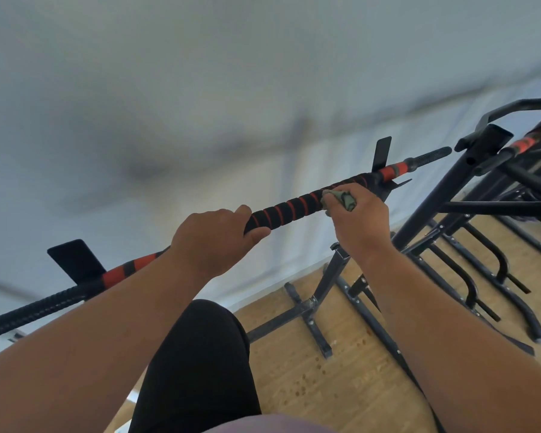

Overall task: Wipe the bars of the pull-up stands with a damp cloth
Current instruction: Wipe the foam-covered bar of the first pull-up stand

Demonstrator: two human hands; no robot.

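Note:
A pull-up bar [289,209] with black foam and red stripes runs slantwise across the view, from lower left to upper right. My left hand [213,242] grips the bar near its middle, fingers curled over it. To its right, my right hand [358,220] holds a small green cloth [341,198] bunched against the bar. The bar's ends show orange bands and black ribbed grips.
A second pull-up stand [494,157] stands close at the right, with more black frames and feet [469,276] behind it on the wooden floor [325,385]. A white wall [200,104] lies right behind the bar. My black-clad leg [197,364] is below.

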